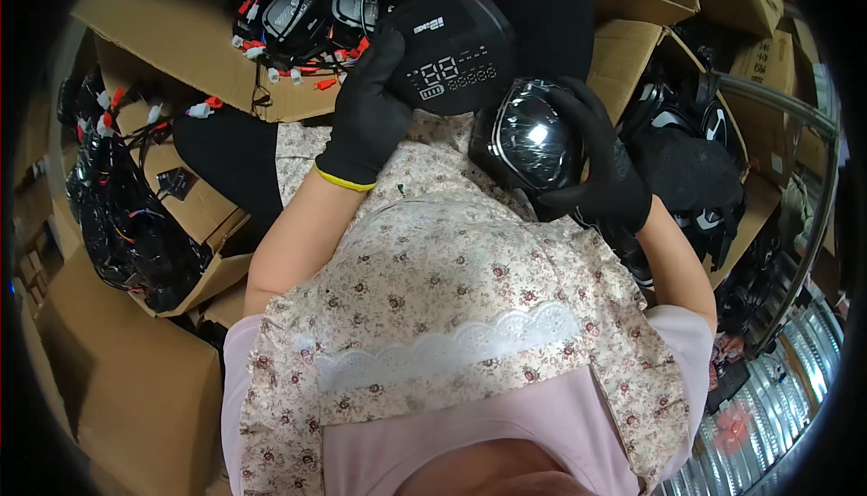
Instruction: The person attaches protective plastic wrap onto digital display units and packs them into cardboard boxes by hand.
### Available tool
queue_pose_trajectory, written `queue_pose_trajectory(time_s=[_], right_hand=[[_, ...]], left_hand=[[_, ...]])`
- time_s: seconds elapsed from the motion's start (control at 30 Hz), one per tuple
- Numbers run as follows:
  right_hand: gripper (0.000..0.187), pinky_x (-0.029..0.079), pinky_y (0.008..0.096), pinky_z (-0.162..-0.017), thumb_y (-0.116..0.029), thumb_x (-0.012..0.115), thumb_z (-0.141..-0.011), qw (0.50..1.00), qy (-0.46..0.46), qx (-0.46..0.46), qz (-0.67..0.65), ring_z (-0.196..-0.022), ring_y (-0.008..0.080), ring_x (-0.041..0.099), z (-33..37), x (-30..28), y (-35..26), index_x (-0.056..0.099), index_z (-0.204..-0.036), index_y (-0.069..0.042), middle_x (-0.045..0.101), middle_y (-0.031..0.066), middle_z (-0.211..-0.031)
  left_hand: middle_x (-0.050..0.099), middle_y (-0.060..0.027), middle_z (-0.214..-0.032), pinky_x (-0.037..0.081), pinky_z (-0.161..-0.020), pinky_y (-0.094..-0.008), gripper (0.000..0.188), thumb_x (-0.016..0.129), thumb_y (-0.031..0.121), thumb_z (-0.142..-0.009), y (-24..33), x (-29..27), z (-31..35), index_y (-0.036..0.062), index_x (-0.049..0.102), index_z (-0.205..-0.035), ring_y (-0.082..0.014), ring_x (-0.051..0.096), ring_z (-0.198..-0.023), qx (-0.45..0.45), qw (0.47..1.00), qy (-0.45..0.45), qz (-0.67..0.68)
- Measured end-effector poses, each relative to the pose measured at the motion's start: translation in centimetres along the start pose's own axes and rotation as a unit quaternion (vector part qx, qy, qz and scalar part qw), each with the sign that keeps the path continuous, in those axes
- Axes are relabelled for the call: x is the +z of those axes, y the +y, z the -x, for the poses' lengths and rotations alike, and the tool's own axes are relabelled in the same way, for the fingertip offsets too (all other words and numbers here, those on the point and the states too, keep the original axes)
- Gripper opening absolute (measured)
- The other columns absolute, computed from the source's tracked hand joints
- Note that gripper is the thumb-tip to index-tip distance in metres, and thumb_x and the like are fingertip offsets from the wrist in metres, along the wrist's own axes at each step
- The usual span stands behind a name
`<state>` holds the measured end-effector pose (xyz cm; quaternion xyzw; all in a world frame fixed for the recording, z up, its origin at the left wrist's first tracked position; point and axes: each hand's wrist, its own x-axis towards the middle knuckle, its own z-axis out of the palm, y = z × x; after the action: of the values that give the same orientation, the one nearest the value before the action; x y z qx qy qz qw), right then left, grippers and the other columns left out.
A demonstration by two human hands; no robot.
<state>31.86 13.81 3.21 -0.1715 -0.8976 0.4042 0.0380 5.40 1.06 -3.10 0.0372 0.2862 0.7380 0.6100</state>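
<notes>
Both my hands wear black gloves and are raised over my lap. My left hand (375,103) grips the left edge of a black instrument display panel (465,40), thumb lying on its face. The panel is rounded, with pale printed display figures. My right hand (605,157) is wrapped round the right side of a glossy black headlight (535,139). Clear shiny film seems to cover its domed lens, which faces up. The headlight sits just below and to the right of the panel. The far sides of both parts are hidden.
Ahead, a cardboard box (163,22) has several display units (291,15) with red and white connectors beside it. Black film-wrapped wired parts (135,234) fill a box at left. Another box at right holds black parts (686,171). A metal rail (781,103) runs along the right.
</notes>
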Motion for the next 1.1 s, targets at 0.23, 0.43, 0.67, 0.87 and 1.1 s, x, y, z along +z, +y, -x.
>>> queue_pose_trajectory(time_s=[0.23, 0.43, 0.67, 0.87, 1.1], right_hand=[[0.113, 0.033, 0.046, -0.114, -0.022, 0.093, -0.052, 0.988, 0.039, 0.063, -0.134, -0.139, 0.0387, 0.037, 0.5, -0.1, 0.6, 0.035, -0.149, -0.007, 0.035, 0.0212, -0.148], [0.114, 0.036, 0.0468, -0.113, -0.027, 0.095, -0.053, 0.998, 0.065, 0.001, -0.022, -0.139, 0.0395, 0.036, 0.0, 0.9, -0.1, 0.036, -0.148, -0.006, 0.035, 0.0227, -0.149], [0.113, 0.036, 0.0465, -0.113, -0.026, 0.095, -0.054, 0.986, 0.115, 0.015, -0.123, -0.14, 0.0375, 0.037, 1.2, 1.6, 1.0, 0.035, -0.148, -0.006, 0.036, 0.022, -0.148], [0.112, 0.036, 0.0445, -0.113, -0.025, 0.094, -0.054, 0.986, 0.102, 0.046, -0.12, -0.138, 0.0347, 0.04, -1.2, -1.4, -0.8, 0.036, -0.148, -0.006, 0.036, 0.0191, -0.148], [0.104, 0.037, 0.0449, -0.111, -0.02, 0.091, -0.055, 0.971, 0.224, -0.08, 0.03, -0.136, 0.0364, 0.038, -9.9, 1.2, -4.2, 0.04, -0.145, -0.009, 0.036, 0.0193, -0.143]], left_hand=[[0.057, -0.0116, -0.137, 0.044, -0.108, -0.04, 0.042, 0.047, 0.027, -0.105, 0.6, 0.3, 0.5, 0.0048, 0.05, -0.14, -0.0241, 0.056, -0.125, -0.015, 0.999, 0.013, 0.03], [0.06, -0.0096, -0.134, 0.045, -0.107, -0.0391, 0.042, 0.051, 0.027, -0.103, 1.4, 0.9, 0.9, 0.0046, 0.052, -0.138, -0.023, 0.058, -0.123, 0.008, 1.0, 0.008, -0.015], [0.058, -0.0109, -0.135, 0.048, -0.104, -0.0364, 0.042, 0.043, 0.025, -0.106, 0.8, 0.4, 2.1, 0.0023, 0.049, -0.14, -0.0223, 0.058, -0.121, -0.056, 0.995, -0.014, -0.081], [0.056, -0.0122, -0.138, 0.043, -0.106, -0.0324, 0.056, 0.038, -0.016, -0.089, 1.2, 0.8, 2.0, 0.0007, 0.049, -0.141, -0.0187, 0.055, -0.123, 0.103, 0.964, -0.027, -0.243], [0.053, -0.009, -0.141, 0.038, -0.108, -0.0302, 0.046, 0.043, 0.028, -0.107, 1.4, 2.3, 0.8, 0.0013, 0.044, -0.145, -0.0158, 0.051, -0.126, 0.184, 0.949, -0.039, -0.252]])
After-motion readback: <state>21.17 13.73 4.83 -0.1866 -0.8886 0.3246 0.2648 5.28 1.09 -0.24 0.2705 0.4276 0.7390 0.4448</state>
